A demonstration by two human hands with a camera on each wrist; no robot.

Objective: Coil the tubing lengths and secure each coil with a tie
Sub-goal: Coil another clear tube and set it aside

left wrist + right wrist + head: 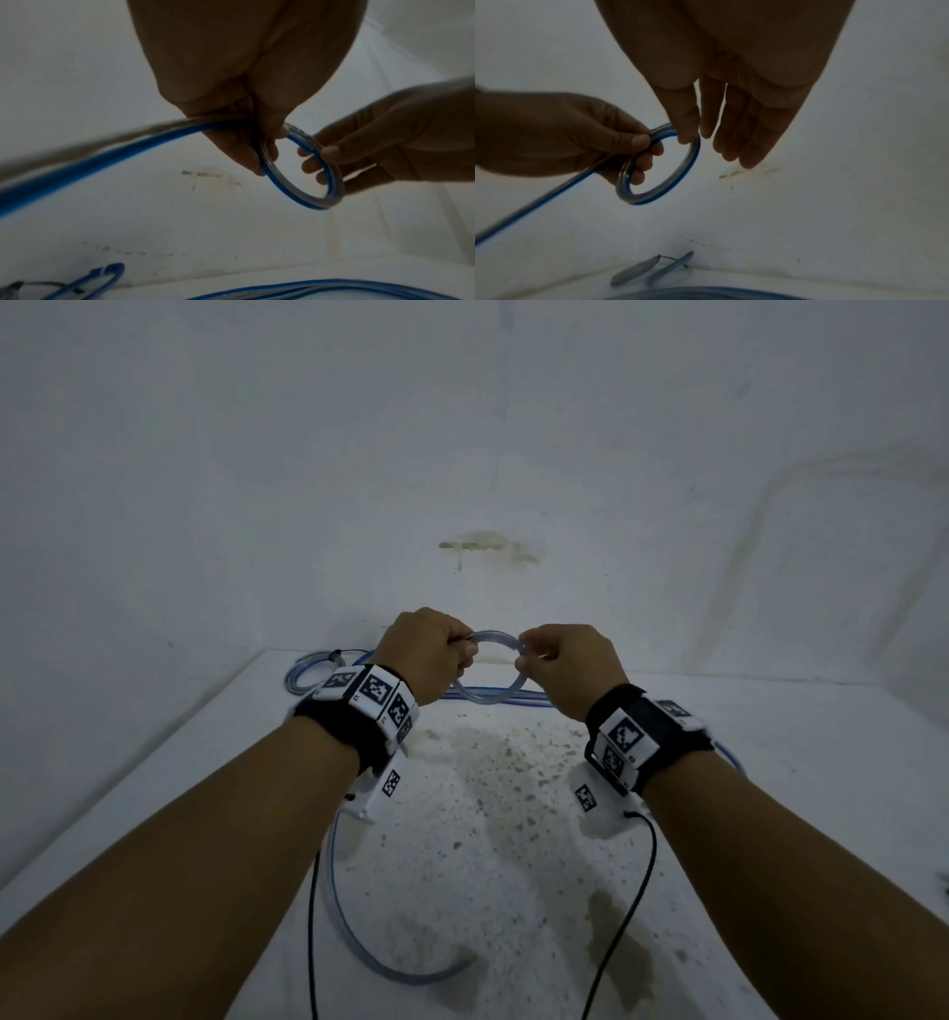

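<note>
I hold a small loop of clear tubing with a blue stripe [494, 637] in the air over the white table [770, 814], near the wall. My left hand [462, 654] grips the loop's left side where the turns cross [264, 160]. My right hand [529, 654] pinches the right side between thumb and fingers [331, 151]. In the right wrist view the loop [654, 198] hangs below my right hand [687, 134], whose other fingers point down. The tubing's long tail [359, 942] drops from my left hand and curves across the table toward me.
A coil bound with a dark tie [313, 670] lies at the table's back left corner, also seen as the tied coil [634, 272]. More loose blue-striped tubing [513, 700] runs along the back edge and behind my right wrist [732, 757]. Black wrist cables hang down.
</note>
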